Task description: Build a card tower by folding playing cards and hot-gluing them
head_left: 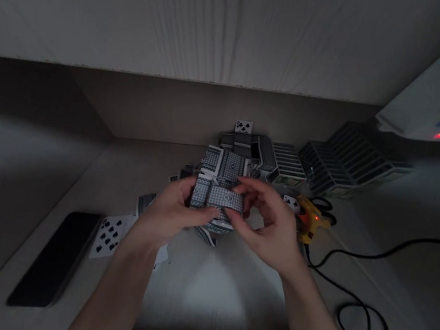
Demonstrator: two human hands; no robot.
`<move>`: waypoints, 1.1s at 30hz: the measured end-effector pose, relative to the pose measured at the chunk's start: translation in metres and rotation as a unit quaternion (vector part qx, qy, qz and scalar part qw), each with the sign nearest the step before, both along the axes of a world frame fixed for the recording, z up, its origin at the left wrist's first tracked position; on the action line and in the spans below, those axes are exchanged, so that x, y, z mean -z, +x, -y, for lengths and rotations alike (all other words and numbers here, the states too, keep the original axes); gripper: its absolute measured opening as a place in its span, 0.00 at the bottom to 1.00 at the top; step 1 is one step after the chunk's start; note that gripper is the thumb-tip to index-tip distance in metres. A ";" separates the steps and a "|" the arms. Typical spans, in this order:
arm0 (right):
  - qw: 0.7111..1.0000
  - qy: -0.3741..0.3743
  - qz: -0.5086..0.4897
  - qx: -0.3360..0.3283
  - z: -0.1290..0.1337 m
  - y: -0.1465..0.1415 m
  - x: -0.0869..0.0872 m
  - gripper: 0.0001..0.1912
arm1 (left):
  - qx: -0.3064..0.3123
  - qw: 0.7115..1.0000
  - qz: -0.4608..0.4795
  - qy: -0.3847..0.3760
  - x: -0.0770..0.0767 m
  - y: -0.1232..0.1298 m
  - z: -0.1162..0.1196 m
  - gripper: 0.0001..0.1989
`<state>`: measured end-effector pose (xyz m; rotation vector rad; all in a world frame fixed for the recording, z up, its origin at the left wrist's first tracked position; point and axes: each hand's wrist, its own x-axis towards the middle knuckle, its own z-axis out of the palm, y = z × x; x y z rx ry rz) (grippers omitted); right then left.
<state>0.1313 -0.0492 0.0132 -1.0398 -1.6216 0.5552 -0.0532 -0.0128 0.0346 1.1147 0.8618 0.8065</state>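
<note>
A structure of folded, patterned playing cards (231,165) is between my hands, over the middle of the table. My left hand (177,208) grips its left and lower side, with the thumb on the front. With thumb and fingers, my right hand (265,218) pinches the right edge of a curved card on the structure's front. Behind it stands another grey card piece, with an eight of clubs (244,127) upright on top. The undersides of the held cards are partly hidden.
A black phone (56,257) and an eight of spades (107,236) lie at the left. Stacked card blocks (358,159) stand at the back right. A yellow glue gun (311,218) with a black cable (351,296) lies at the right. A white device (431,88) juts in above.
</note>
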 end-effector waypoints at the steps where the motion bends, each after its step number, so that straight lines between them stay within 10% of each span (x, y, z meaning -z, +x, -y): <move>1: 1.000 -0.013 -0.028 -0.005 -0.001 0.000 0.001 0.25 | -0.018 1.000 0.017 0.000 -0.001 0.002 0.001 0.21; 5: 0.996 -0.045 -0.075 -0.012 -0.001 0.001 0.003 0.23 | -0.065 0.996 0.058 0.027 -0.003 0.008 0.005 0.46; 12: 0.995 -0.051 -0.086 -0.020 0.000 0.002 0.001 0.18 | -0.053 0.993 -0.057 0.086 -0.005 0.012 0.008 0.16; 33: 0.998 -0.041 -0.042 -0.032 -0.002 0.001 0.001 0.15 | -0.083 0.970 -0.160 0.162 -0.007 0.012 0.006 0.14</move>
